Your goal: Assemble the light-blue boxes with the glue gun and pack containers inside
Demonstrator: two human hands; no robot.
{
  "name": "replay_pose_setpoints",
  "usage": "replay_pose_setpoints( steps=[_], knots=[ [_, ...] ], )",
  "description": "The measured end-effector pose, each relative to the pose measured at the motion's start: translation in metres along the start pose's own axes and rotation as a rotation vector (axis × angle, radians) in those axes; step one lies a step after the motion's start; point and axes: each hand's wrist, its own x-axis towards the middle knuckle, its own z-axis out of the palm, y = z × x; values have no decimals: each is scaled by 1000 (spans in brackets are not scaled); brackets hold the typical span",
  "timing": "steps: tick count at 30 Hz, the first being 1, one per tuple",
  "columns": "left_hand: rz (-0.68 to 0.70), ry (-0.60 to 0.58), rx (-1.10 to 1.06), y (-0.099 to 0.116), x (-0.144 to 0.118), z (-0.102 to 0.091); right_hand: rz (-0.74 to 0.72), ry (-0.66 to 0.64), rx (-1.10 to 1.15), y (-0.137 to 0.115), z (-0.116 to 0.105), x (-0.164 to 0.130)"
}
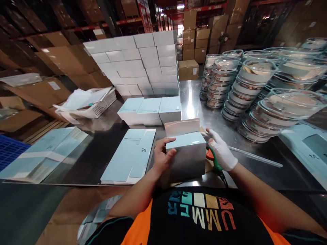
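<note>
A light-blue and white box (187,153) stands on the table in front of my body. My bare left hand (163,153) grips its left side, thumb on the near edge and fingers across the top. A pinkish-white flap or panel (182,128) rises behind the box; whether it is joined to it I cannot tell. My right hand (221,149), in a white glove, is at the box's right side with fingers apart. Close by its palm is a green and red glue gun (216,160) with a black cord, partly hidden by the hand and box.
Flat blue cartons (130,156) lie left of the box. Three finished boxes (150,110) stand behind it, before a tall wall of white boxes (138,64). Stacked round glass dishes (255,92) fill the right side. Clear sticks (255,156) and a white basket (102,103) are also there.
</note>
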Motion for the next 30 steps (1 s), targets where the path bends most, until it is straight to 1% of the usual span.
replay_pose_setpoints(
  steps=[2,4,5,7,8,11,12,13,14,16,18,19,21,23,26,28,30],
  knots=[
    [7,-47,-10,1,0,1,-3,-79,105,-19,20,13],
    [24,-88,-10,2,0,1,8,-88,112,-27,31,20],
    [38,-96,-6,2,-1,1,8,-76,97,-26,33,22],
    [80,-85,-5,-1,-1,4,-21,-63,78,-19,28,23],
    [103,-60,-23,-3,0,6,-53,-78,81,-14,24,23],
    [158,51,-163,-10,4,11,-202,-152,59,0,8,21],
    [180,71,-206,-11,7,11,-254,-172,35,3,5,20],
    [208,60,-222,-11,10,9,-299,-195,7,5,2,18],
    [244,9,-205,-10,13,7,-335,-222,-15,6,0,15],
    [324,-170,-118,-5,19,-1,-377,-287,-27,5,0,10],
    [386,-342,-64,2,24,-9,-407,-323,-25,2,2,6],
    [410,-389,-72,5,25,-12,-422,-329,-24,1,2,5],
    [453,-411,-124,9,25,-14,-448,-336,-20,-3,3,5],
    [487,-399,-163,10,24,-14,-459,-348,-25,-7,3,6],
    [507,-386,-151,10,25,-12,-482,-348,-32,-11,3,6],
    [477,-411,-103,7,27,-13,-503,-329,-26,-9,5,4],
    [401,-410,-62,0,25,-15,-483,-266,-35,0,7,0]
  ],
)
